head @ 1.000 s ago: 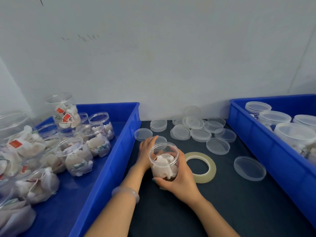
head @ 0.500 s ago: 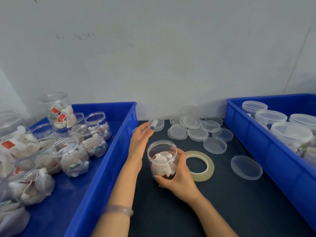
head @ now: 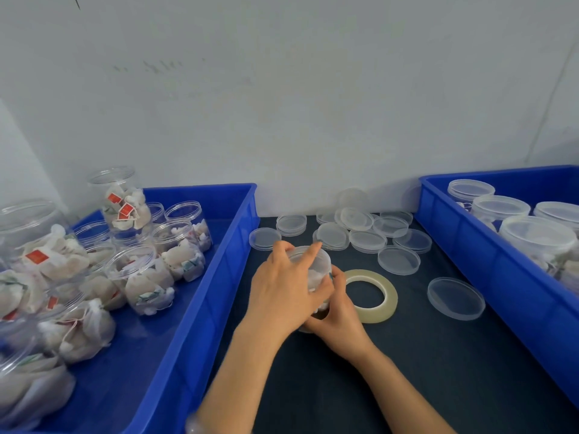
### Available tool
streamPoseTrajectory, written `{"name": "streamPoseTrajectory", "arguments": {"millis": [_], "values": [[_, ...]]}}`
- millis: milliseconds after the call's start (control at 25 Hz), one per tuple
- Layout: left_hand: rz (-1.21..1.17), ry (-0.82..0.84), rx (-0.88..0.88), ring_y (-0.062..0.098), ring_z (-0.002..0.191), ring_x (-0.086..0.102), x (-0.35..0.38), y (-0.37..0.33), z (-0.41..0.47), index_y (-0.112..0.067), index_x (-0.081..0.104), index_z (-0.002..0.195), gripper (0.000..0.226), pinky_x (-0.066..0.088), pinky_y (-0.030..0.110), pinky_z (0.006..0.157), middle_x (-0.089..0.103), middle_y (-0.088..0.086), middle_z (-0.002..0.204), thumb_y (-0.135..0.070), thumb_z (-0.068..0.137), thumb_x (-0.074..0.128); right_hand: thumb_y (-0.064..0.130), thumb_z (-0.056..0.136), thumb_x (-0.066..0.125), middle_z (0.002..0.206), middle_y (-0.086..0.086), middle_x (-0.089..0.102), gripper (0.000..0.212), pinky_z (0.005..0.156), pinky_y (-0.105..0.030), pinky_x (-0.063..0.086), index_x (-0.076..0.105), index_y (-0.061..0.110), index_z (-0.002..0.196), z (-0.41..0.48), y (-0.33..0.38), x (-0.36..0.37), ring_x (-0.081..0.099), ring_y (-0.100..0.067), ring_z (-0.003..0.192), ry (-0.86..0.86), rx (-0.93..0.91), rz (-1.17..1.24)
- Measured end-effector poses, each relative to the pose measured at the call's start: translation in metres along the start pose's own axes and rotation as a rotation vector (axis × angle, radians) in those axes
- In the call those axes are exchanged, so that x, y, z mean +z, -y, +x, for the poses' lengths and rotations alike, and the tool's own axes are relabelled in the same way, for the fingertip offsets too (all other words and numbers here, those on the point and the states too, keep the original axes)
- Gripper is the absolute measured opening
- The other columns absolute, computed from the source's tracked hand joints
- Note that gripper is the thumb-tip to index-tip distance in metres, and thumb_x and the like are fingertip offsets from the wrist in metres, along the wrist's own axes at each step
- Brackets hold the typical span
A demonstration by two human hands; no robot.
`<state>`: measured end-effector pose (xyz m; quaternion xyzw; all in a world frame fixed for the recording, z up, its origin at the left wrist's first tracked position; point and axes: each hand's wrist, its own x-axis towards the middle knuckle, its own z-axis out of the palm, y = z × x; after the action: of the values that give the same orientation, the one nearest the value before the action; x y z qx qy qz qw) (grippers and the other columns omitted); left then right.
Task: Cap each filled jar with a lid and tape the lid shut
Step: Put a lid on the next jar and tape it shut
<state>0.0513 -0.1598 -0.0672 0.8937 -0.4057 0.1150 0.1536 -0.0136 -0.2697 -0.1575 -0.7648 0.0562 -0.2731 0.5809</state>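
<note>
She has one filled jar (head: 317,275) standing on the dark surface (head: 407,371), about midway between its left and right edges, just beside the tape roll (head: 390,297). Her right hand (head: 340,311) wraps the jar's lower body from the near right side, fingers (head: 336,274) curled round it, I'd say to stop it from sliding or turning. Her left hand (head: 282,286) sits on top, thumb and fingers (head: 310,252) curled over the lid (head: 323,257) at the mouth. That looks like the grip for seating the lid down. Whether it is fully home I can't tell, as her hand covers most of the rim.

The layout looks like a line running left to right. The blue bin (head: 200,308) along the left edge holds open jars (head: 141,277) stuffed with white pouches. Loose lids (head: 354,219) are heaped at the back edge against the wall, within easy reach. One more spare lid (head: 456,297) lies to the right of the tape. The second bin (head: 470,245) on the right edge holds capped jars (head: 535,233), likely the finished ones.

The tape lies flat, touching neither hand, so taping has not begun on this jar.
</note>
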Motion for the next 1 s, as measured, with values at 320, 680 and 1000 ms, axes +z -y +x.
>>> {"name": "streamPoseTrajectory", "arguments": {"millis": [320,680,1000], "values": [[0.215,0.076,-0.251,0.030,0.114,0.048,0.000,-0.040,0.014,-0.020,0.024,0.149,0.069,0.047,0.036,0.083,0.026,0.023,0.142,-0.065,0.097,0.033,0.041,0.072,0.079,0.120,0.001,0.057,0.082,0.085,-0.022,0.050,0.022,0.054,0.131,0.004,-0.002,0.003,0.061,-0.012,0.108,0.011,-0.095,-0.095],[0.029,0.003,-0.157,0.026,0.117,0.047,0.010,-0.023,0.017,-0.026,0.037,0.139,0.062,0.049,0.034,0.081,0.037,0.010,0.136,-0.066,0.092,0.044,0.037,0.070,0.083,0.116,0.012,0.061,0.076,0.082,-0.016,0.049,0.032,0.044,0.126,0.004,-0.003,0.003,0.063,-0.007,0.106,-0.010,-0.156,-0.118],[-0.858,0.188,0.123,0.004,0.116,0.059,-0.011,0.021,0.016,-0.042,0.069,0.108,0.033,0.051,0.030,0.098,0.066,-0.018,0.117,-0.054,0.078,0.066,0.028,0.064,0.082,0.101,0.011,0.070,0.058,0.079,-0.022,0.051,0.057,0.033,0.116,-0.001,0.020,-0.021,0.067,-0.007,0.094,0.196,0.056,0.176]]}}
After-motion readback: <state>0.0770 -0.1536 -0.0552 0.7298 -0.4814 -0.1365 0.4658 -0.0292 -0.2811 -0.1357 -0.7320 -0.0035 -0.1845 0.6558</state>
